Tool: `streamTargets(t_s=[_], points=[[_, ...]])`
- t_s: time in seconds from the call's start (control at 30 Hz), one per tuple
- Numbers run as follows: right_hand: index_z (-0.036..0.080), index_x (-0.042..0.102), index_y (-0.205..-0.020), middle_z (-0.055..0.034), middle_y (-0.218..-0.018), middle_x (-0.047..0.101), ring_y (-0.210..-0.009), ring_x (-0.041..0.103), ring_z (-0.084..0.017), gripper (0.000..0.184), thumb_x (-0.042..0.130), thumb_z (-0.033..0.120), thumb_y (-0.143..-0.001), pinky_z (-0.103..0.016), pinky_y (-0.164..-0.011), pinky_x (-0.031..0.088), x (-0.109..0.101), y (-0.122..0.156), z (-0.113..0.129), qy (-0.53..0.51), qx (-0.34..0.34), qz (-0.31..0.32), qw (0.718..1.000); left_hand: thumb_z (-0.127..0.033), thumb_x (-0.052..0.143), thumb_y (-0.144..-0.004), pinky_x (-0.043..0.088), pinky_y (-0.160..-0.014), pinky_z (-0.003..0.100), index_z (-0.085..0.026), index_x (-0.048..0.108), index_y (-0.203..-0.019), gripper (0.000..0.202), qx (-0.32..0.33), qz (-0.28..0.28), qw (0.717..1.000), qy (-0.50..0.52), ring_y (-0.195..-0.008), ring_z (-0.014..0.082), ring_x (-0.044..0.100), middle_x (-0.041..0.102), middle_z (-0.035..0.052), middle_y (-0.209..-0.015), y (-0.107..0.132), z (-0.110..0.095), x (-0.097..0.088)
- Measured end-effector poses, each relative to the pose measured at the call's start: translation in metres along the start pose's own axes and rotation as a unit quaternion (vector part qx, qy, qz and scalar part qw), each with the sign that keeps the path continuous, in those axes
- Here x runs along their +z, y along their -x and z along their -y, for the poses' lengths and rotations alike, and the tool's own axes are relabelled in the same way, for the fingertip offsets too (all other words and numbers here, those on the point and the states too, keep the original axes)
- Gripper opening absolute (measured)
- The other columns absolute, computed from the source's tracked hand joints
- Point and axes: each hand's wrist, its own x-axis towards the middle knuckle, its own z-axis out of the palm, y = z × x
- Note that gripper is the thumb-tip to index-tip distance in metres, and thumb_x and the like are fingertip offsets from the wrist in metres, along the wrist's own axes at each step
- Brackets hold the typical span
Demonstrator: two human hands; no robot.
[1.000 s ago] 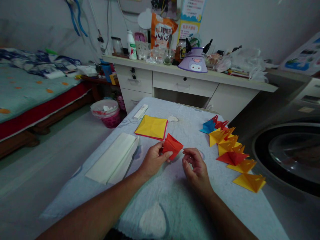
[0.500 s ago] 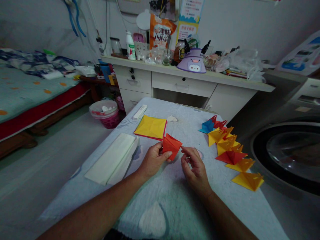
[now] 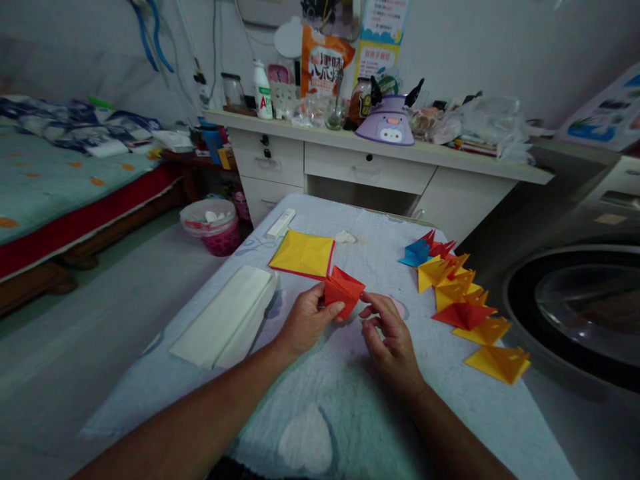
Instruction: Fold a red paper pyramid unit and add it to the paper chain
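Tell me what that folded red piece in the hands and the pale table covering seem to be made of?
The folded red piece, held in the left hand, looks like thin matte craft paper: sharp creases, flat colour. The pale table covering seems soft fabric, perhaps towelling, judging by its nubbly, slightly rumpled surface.

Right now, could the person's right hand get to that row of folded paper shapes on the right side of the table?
Probably yes. The right hand rests beside the red folded piece that the left hand holds, and only bare cloth lies between it and the row of folded shapes.
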Motion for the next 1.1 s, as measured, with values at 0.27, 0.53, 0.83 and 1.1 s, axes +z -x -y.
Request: streamTargets(t_s=[0.27, 0.53, 0.83, 1.1], points=[[0.035, 0.048, -0.137, -0.0066, -0.122, 0.051, -0.094, 0.057, -0.018, 0.052, 0.049, 0.016, -0.089, -0.032, -0.074, 0.052, 0.0002, -0.0009, 0.0013, 0.018, -0.021, 0.013, 1.0, -0.026, 0.068, -0.08, 0.05, -0.064, 0.025, -0.016, 0.068, -0.102, 0.024, 0.017, 0.006, 0.999, -0.045, -0.075, 0.0144, 0.06, 0.068, 0.0047, -0.092, 0.0021, -0.001, -0.0005], [0.035, 0.046, -0.139, -0.0067, -0.122, 0.05, -0.094, 0.057, -0.018, 0.055, 0.049, 0.014, -0.088, -0.032, -0.075, 0.052, -0.0001, -0.0002, 0.0006, 0.029, -0.029, 0.024, 0.999, -0.024, 0.065, -0.084, 0.048, -0.08, 0.027, -0.019, 0.069, -0.097, 0.015, 0.088, 0.019, 0.985, -0.144, -0.092, 0.0175, 0.06, 0.063, 0.0047, -0.097, 0.0035, -0.0041, -0.002], [0.031, 0.047, -0.138, -0.007, -0.121, 0.051, -0.095, 0.057, -0.017, 0.054, 0.049, 0.012, -0.088, -0.033, -0.076, 0.052, -0.001, 0.0002, -0.0025, 0.032, -0.051, 0.029, 0.998, -0.018, 0.065, -0.083, 0.046, -0.081, 0.025, -0.018, 0.062, -0.086, 0.004, 0.142, 0.025, 0.977, -0.158, -0.091, 0.0148, 0.06, 0.059, 0.002, -0.093, 0.0044, -0.0025, -0.0029], [0.029, 0.056, -0.126, -0.0067, -0.115, 0.054, -0.093, 0.057, -0.017, 0.04, 0.051, 0.013, -0.089, -0.031, -0.073, 0.051, -0.002, -0.0004, 0.0003, 0.038, -0.058, -0.013, 0.998, -0.019, 0.064, -0.085, 0.046, -0.08, 0.025, -0.018, 0.063, -0.089, 0.004, 0.163, 0.041, 0.97, -0.174, -0.088, 0.014, 0.06, 0.058, 0.0017, -0.092, 0.0044, -0.0028, -0.003]])
